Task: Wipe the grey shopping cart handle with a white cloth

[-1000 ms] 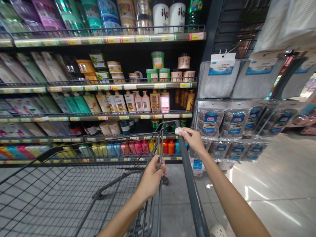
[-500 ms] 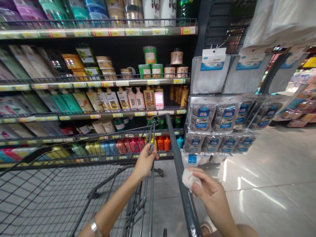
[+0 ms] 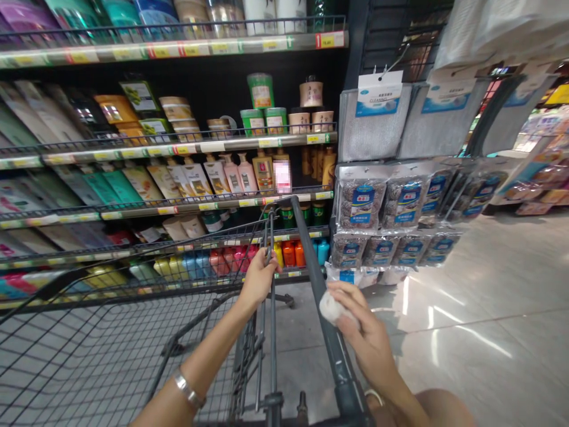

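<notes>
The right hand (image 3: 367, 332) is holding a rounded, soft white wad (image 3: 334, 309) against the dark-grey tubular cart handle (image 3: 311, 261), at four o'clock from the left hand (image 3: 258, 277); that one is gripping a thin grey metal cart bar (image 3: 272, 320).

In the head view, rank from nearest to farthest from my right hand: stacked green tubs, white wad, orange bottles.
From your right hand:
1. White wad: held in it, by the cart's dark bar.
2. Orange bottles: forward-left, low on the shelves.
3. Stacked green tubs: forward-left, higher up.
</notes>
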Tool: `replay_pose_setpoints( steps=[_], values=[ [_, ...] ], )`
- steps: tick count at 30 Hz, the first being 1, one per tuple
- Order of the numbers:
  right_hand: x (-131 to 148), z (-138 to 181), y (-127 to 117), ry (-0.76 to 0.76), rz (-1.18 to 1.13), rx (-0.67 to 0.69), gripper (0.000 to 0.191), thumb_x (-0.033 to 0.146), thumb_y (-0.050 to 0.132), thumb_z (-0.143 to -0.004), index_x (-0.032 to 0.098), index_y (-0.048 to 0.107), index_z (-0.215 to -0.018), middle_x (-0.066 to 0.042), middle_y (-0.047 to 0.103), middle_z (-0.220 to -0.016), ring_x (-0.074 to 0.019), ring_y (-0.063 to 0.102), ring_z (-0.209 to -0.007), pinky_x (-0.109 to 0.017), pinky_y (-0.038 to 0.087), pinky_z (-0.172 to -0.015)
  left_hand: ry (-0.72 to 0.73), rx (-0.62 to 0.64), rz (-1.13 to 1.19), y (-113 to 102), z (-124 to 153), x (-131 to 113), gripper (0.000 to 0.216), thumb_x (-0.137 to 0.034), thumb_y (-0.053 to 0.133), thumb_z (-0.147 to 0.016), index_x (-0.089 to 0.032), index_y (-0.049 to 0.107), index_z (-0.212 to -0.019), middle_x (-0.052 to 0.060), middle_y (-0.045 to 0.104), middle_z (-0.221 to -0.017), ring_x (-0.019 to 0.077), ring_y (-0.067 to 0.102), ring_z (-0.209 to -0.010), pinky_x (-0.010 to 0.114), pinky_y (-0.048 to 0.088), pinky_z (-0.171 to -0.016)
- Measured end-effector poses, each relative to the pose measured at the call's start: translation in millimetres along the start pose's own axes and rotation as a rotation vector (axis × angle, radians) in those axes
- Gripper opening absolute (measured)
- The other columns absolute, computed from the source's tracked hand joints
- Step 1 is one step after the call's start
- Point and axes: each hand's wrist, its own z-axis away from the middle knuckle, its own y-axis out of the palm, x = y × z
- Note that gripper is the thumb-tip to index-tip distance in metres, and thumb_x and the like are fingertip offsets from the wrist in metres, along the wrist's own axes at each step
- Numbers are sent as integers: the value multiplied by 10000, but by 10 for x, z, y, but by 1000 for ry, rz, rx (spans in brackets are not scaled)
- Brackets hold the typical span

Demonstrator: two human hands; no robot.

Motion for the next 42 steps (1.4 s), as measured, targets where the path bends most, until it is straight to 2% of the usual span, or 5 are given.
replay_pose_setpoints(
  steps=[13, 19, 30, 37, 42],
  values=[
    [-115, -619, -56, 57, -49, -262, 321, 413, 605, -806, 233, 689, -1058, -57, 682, -1073, -234, 614, -1009, -381, 468, -916, 7, -48, -8, -4, -328, 142, 93, -240, 513, -718, -210, 460, -788, -71, 523, -522, 113, 490, -512, 223, 363, -558],
    [395, -223, -218, -47, 75, 218, 208, 313, 587, -850, 306, 712, -1017, -48, 607, -1190, -206, 557, -1124, -346, 437, -974, -3, -92, -18, 17, -397, 134, 98, -211, 540, -693, -207, 476, -768, -72, 525, -581, 103, 502, -533, 214, 358, -557],
    [149, -759, -9, -81, 43, 142, 139, 246, 642, -791, 254, 747, -883, -48, 692, -1056, -206, 598, -1077, -393, 419, -1005, -9, -116, -100, 56, -466, 127, 64, -205, 501, -729, -210, 470, -785, -73, 525, -544, 103, 492, -461, 218, 399, -525],
    [512, -148, -172, -96, 124, 108, 104, 203, 644, -804, 243, 737, -830, -49, 689, -940, -170, 657, -892, -269, 544, -778, 2, -184, -298, 54, -433, -15, 96, -160, 494, -740, -198, 523, -823, -24, 574, -643, 160, 596, -667, 285, 469, -685],
    [432, 259, -40, -586, 330, -19, 264, 62, 574, -807, 213, 679, -996, -81, 678, -1005, -195, 644, -970, -372, 533, -877, 103, -225, -557, -10, -109, -216, 425, -165, 547, -721, -188, 517, -1144, 86, 578, -1053, 252, 529, -1097, 432, 395, -970]
  ],
)
